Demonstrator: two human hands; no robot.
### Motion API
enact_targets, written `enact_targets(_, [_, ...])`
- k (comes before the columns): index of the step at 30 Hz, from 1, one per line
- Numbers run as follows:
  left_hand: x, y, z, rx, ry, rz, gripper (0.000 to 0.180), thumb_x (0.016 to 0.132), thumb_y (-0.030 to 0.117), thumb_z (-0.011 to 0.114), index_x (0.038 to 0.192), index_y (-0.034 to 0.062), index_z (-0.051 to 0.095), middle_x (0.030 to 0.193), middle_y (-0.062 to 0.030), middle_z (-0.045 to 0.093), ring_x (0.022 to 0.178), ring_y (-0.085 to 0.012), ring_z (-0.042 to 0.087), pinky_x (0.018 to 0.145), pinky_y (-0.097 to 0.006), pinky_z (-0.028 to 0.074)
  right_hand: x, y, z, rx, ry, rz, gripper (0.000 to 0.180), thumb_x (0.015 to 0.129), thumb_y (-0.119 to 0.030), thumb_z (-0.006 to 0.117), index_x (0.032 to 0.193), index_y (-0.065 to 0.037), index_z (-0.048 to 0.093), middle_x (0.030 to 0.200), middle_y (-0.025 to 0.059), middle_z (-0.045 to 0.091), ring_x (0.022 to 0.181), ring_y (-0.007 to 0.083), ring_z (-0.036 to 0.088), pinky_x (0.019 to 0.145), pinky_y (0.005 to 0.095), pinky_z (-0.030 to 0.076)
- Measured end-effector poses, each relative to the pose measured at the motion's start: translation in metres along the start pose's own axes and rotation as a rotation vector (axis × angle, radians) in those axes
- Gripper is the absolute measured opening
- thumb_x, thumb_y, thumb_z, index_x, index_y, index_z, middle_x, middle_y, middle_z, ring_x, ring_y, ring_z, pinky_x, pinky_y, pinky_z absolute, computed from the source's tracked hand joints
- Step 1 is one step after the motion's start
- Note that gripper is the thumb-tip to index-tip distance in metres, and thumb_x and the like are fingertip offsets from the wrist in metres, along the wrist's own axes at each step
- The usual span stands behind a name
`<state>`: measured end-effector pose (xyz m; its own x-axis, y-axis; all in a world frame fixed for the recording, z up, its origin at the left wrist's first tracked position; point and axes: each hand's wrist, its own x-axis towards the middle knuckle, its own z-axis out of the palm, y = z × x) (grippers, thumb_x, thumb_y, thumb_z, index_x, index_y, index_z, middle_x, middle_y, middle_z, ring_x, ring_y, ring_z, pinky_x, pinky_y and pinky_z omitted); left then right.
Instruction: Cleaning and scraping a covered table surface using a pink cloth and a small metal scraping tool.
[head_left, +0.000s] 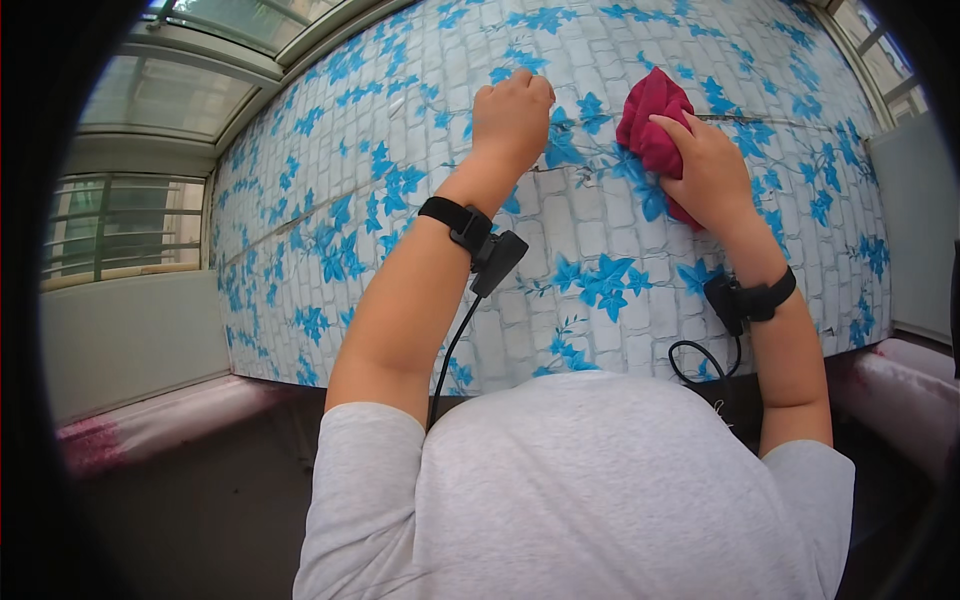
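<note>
My right hand presses a bunched dark red cloth flat against the wall covering, a white brick pattern with blue flowers. Most of the cloth shows above and left of my fingers. My left hand is closed into a fist and rests against the same wall a little to the left of the cloth, with nothing visible in it. Both wrists wear black straps with small devices and a cable hanging down.
A window with bars is at the left and glass roof panels are above. A pinkish ledge runs along the lower left and another ledge at the right. A grey panel stands at the right.
</note>
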<state>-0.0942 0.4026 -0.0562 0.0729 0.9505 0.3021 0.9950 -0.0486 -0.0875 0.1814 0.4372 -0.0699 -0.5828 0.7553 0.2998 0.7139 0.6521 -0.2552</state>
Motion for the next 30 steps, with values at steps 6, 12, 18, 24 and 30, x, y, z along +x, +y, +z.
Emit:
enact_targets(6, [0.0,-0.008,-0.005,-0.192,-0.09,0.042,0.007,0.095,0.018,0.068,0.098,0.019,0.074,0.099,-0.0005,0.068,0.089,-0.025,0.069,0.082,-0.042,0.053,0.001,-0.003,-0.003,-0.012,-0.01,0.008,0.066,0.075,-0.025,0.085,0.136,-0.021,0.061,0.133,0.0182,0.064,0.118,0.0366,0.063,0.097,0.0469,0.053])
enact_targets(12, [-0.002,0.007,0.006,0.002,-0.021,0.094,0.008,0.094,0.017,0.068,0.098,0.0185,0.074,0.099,-0.0001,0.07,0.088,-0.0251,0.07,0.075,-0.038,0.055,-0.001,0.0,-0.002,-0.009,0.012,0.004,0.066,0.074,-0.024,0.085,0.136,-0.021,0.062,0.132,0.0181,0.064,0.117,0.0364,0.063,0.097,0.0463,0.053])
enact_targets(18, [0.005,-0.053,-0.03,-0.073,0.189,-0.103,0.012,0.092,0.01,0.067,0.095,0.0162,0.076,0.093,-0.0039,0.073,0.083,-0.0284,0.07,0.072,-0.041,0.054,-0.001,0.0,-0.002,0.025,0.019,-0.029,0.067,0.074,-0.024,0.085,0.136,-0.022,0.062,0.132,0.0177,0.064,0.116,0.0364,0.064,0.096,0.0457,0.054])
enact_targets(24, [-0.015,-0.073,-0.018,-0.171,-0.004,-0.205,0.012,0.092,0.011,0.067,0.097,0.0106,0.078,0.095,-0.0101,0.074,0.086,-0.0321,0.07,0.075,-0.043,0.056,-0.001,0.001,-0.001,-0.024,0.039,-0.023,0.069,0.072,-0.023,0.086,0.136,-0.022,0.061,0.131,0.0168,0.064,0.112,0.0364,0.064,0.094,0.0457,0.054])
enact_targets(30, [-0.008,-0.035,-0.014,-0.195,-0.133,-0.181,0.014,0.095,0.016,0.066,0.103,0.0097,0.076,0.094,-0.0106,0.074,0.089,-0.033,0.07,0.078,-0.043,0.057,0.0,-0.001,-0.002,0.004,0.037,-0.052,0.069,0.072,-0.023,0.086,0.136,-0.021,0.061,0.13,0.0175,0.064,0.112,0.0367,0.064,0.094,0.0459,0.054])
